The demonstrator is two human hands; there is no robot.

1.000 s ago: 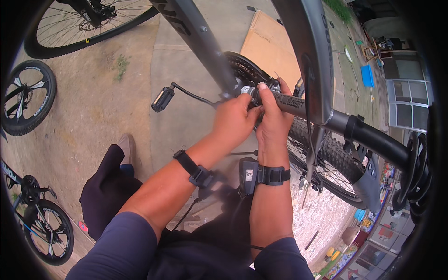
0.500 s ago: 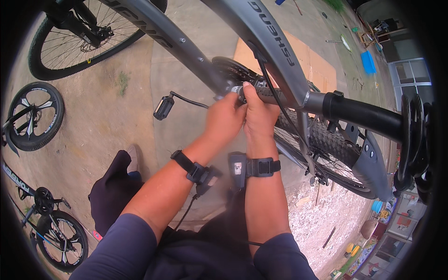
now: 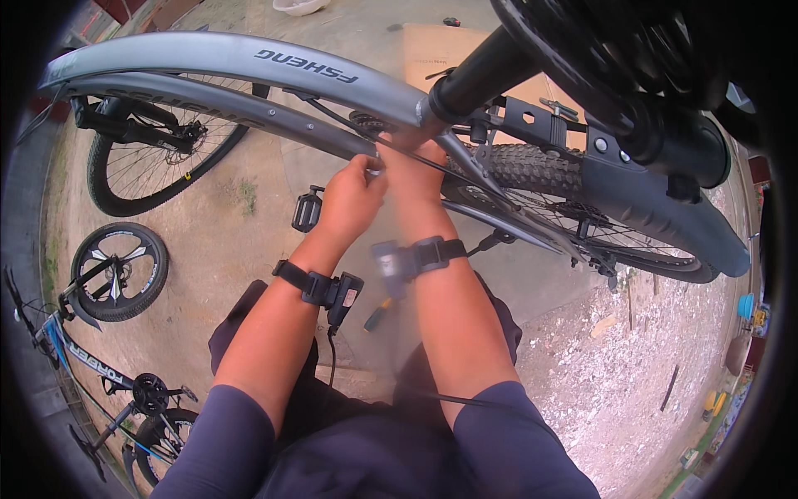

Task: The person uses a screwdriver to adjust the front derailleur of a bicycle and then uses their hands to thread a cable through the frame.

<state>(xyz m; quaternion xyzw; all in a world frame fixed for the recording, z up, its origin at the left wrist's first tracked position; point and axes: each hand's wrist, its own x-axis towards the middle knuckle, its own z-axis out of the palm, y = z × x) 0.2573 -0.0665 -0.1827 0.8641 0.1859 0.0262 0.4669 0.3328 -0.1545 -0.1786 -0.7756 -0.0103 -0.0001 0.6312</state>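
Note:
A grey bicycle frame (image 3: pixel 233 54) stretches across the upper part of the view. My left hand (image 3: pixel 353 195) is beside its lower tube, near the crank, with the fingers curled in a pinch; whatever is in them is too small to make out. Just to the right, my right hand (image 3: pixel 411 170) reaches in at the foot of the seat tube, under a black cable. Its fingers are partly hidden and smeared by motion. Below the left hand's side hangs a black pedal (image 3: pixel 307 209). Each wrist wears a black strap with a small device.
The knobby rear tyre (image 3: pixel 532 166) and grey mudguard (image 3: pixel 657 195) lie right of my hands. A black saddle (image 3: pixel 615 50) looms close at upper right. Cardboard (image 3: pixel 449 50) lies behind the frame. A hand tool (image 3: pixel 378 316) is on the ground. Another bicycle (image 3: pixel 108 370) stands at left.
My view has shifted, so the bicycle appears flatter and the saddle nearer. My hands have drawn apart slightly, the left one moving away from the tube joint where both were together.

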